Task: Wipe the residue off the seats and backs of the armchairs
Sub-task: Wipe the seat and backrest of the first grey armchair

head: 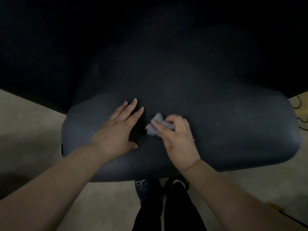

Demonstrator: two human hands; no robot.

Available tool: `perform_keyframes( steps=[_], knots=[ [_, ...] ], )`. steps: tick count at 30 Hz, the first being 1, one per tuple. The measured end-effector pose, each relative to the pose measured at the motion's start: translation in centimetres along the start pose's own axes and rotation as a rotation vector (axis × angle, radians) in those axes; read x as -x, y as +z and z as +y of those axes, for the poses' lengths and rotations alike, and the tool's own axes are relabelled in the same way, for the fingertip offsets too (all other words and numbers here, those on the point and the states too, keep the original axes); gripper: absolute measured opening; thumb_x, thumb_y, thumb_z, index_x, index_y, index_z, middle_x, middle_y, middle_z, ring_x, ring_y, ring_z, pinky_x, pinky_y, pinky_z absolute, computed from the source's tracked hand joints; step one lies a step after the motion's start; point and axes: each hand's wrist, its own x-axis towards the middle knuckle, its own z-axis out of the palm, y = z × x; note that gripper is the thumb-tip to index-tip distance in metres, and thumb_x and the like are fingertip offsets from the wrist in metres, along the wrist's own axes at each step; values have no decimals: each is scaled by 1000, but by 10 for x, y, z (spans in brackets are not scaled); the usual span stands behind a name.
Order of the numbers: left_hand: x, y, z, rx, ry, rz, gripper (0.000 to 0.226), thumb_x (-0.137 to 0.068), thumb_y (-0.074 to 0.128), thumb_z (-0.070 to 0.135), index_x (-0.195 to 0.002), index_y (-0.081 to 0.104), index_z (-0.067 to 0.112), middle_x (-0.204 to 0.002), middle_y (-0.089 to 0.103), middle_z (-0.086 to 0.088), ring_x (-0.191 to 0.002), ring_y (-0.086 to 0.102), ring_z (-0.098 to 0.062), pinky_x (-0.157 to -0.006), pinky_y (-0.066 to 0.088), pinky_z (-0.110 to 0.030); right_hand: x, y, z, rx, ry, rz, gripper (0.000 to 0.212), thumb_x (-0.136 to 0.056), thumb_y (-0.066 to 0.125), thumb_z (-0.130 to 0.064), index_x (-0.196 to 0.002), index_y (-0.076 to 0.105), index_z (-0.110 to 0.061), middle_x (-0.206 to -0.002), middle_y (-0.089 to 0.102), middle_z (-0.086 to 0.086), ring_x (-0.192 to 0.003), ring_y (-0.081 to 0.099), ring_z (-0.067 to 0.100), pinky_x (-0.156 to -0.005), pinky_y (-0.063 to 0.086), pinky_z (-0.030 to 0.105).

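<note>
Seat: the dark armchair seat (216, 130) fills the middle of my view; its rounded front edge faces me and its surface runs back into shadow
Back: the chair back (166, 52) rises behind the seat; it is so dark that I can barely tell its outline, and I cannot make out any residue on it
Left hand: my left hand (116, 129) lies flat on the seat, left of centre; the fingers are straight and slightly spread, the thumb points toward my other hand; it grasps nothing
Right hand: my right hand (178, 139) is just beside the left, near the middle of the seat; its fingers are curled over a crumpled grey cloth (155, 125) and hold it down on the fabric
Cloth: the bunched cloth touches the seat; most of it sticks out past my fingertips toward the left hand, the rest is hidden under my fingers
Floor: a pale floor (33, 130) shows on both sides of the chair and below its front edge
Legs: my legs in black trousers (180, 214) stand close to the seat front; a dark shoe (146, 189) with a small shiny ornament sits at the left, the other foot is partly under the seat edge
Cables: thin dark cables (300, 114) lie on the floor at the far right; details are too small to tell
</note>
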Motion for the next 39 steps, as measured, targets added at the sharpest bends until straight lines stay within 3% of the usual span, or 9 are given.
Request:
perform_keyframes(
  steps=[3,7,10,14,19,21,27,32,39],
  knots=[
    [5,1,-2,8,-22,-1,117,-72,81,40,-153,-4,35,-149,-31,22,-139,-24,0,-114,-3,-21,15,-11,15,45,91,107,37,-85,59,-5,-118,68,-19,-106,53,14,-89,52,32,-76,51,42],
    [10,0,-5,28,-33,2,116,-74,80,38,-152,-6,35,-149,-32,21,-136,-26,2,-114,-6,-20,34,-1,-3,-10,-61,-13,35,-89,47,-21,-116,69,-24,-108,55,8,-89,54,28,-75,53,38],
    [13,0,-6,44,-51,31,115,-74,80,37,-153,-3,34,-151,-29,18,-141,-21,-3,-113,-6,-19,1,4,-6,14,-130,-42,35,-85,55,-11,-115,70,-21,-104,59,17,-87,57,35,-74,53,41],
    [15,1,-8,62,-67,50,116,-72,82,37,-154,0,32,-157,-22,14,-146,-15,-8,-111,-8,-16,-19,-12,22,62,60,119,43,-78,67,5,-115,70,-17,-103,56,21,-86,53,39,-75,51,45],
    [14,1,-7,96,-70,60,113,-74,81,36,-154,0,32,-153,-24,18,-145,-16,-7,-112,-7,-17,34,-3,2,-15,-82,-14,32,-88,52,-16,-113,71,-24,-104,60,15,-88,56,32,-78,52,39],
    [14,0,-6,101,-73,58,113,-75,80,36,-154,0,31,-150,-27,20,-145,-16,-7,-113,-6,-18,20,4,-8,-31,-111,-72,31,-86,59,-13,-112,72,-24,-104,60,14,-89,56,31,-76,52,37],
    [8,-2,-5,80,-76,80,115,-73,81,41,-154,1,30,-156,-20,16,-146,-14,-11,-114,-6,-20,-33,-17,27,51,84,149,34,-85,59,-3,-114,70,-16,-104,56,23,-87,53,40,-75,51,48],
    [-5,-5,6,87,-92,124,109,-75,79,41,-155,7,24,-162,-12,8,-148,-11,-16,-117,-4,-23,11,-12,10,11,-1,17,39,-82,54,-6,-116,70,-18,-103,58,18,-86,54,36,-74,52,44],
    [-30,-12,17,72,-80,151,107,-76,76,46,-155,8,24,-162,-9,6,-148,-9,-19,-115,-5,-23,-85,-16,35,44,25,22,36,-89,58,-9,-122,66,-22,-112,53,19,-98,49,37,-82,46,49]
  ],
)
